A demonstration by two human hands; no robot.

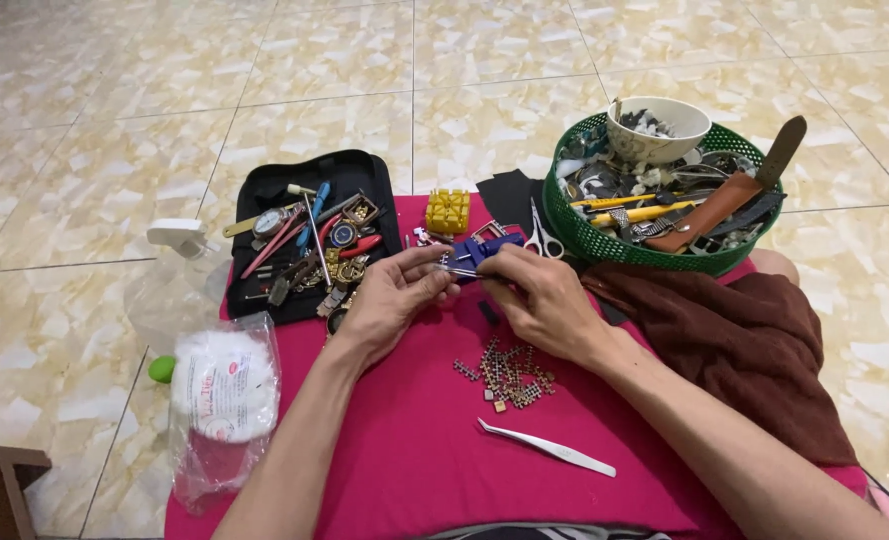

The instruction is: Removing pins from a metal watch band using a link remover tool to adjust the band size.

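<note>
Both hands meet over a magenta cloth (415, 450). My left hand (395, 295) and my right hand (540, 295) together hold a small blue tool (483, 250) with a metal watch band piece in it; the fingers pinch it from both sides. Just below the hands lies a heap of loose metal band links (505, 375). White tweezers (545, 447) rest on the cloth nearer to me.
A black tool case (310, 235) full of hand tools lies at the left, a yellow block (449, 211) and scissors (540, 238) behind the hands. A green basket (665, 195) holds a white bowl, straps and tools. Brown cloth (755, 340) at right; bagged cotton (227, 385) and a spray bottle (177, 270) at left.
</note>
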